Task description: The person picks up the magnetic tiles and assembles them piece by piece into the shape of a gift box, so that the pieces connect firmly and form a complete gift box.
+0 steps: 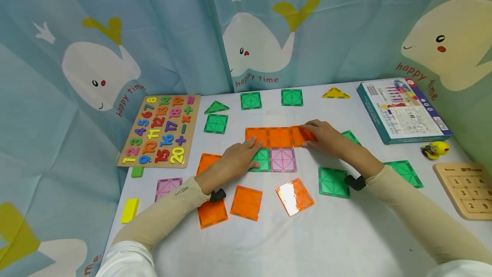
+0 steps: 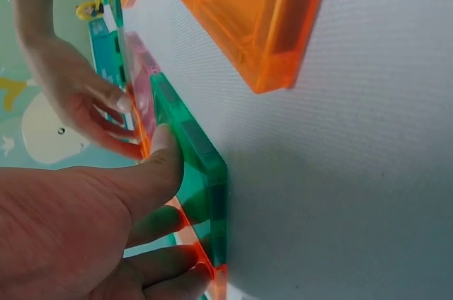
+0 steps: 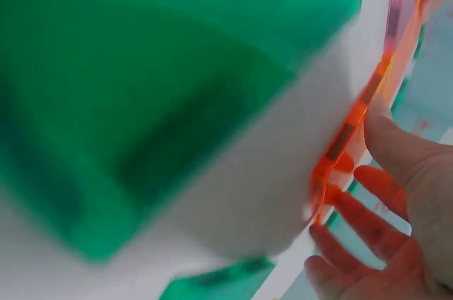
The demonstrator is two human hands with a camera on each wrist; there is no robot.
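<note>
Three orange square magnetic tiles point(image 1: 280, 137) lie in a row, with a green square tile point(image 1: 263, 160) and a pink square tile point(image 1: 283, 160) side by side along the near edge. My left hand point(image 1: 235, 160) rests on the left end of this group. Its thumb touches the green tile point(image 2: 191, 134) and its outstretched fingers lie over the orange one. At the row's right end, my right hand point(image 1: 326, 137) pinches an orange square tile point(image 3: 347, 137), thumb on the near side and fingers on the far side. That tile looks slightly tilted.
Loose orange tiles point(image 1: 247, 203) and green tiles point(image 1: 333, 182) lie around the group. A wooden number board point(image 1: 130, 140) stands at the left, a boxed set point(image 1: 407, 110) at the back right. Beside it are a small yellow figure point(image 1: 436, 149) and a wooden number puzzle point(image 1: 467, 189).
</note>
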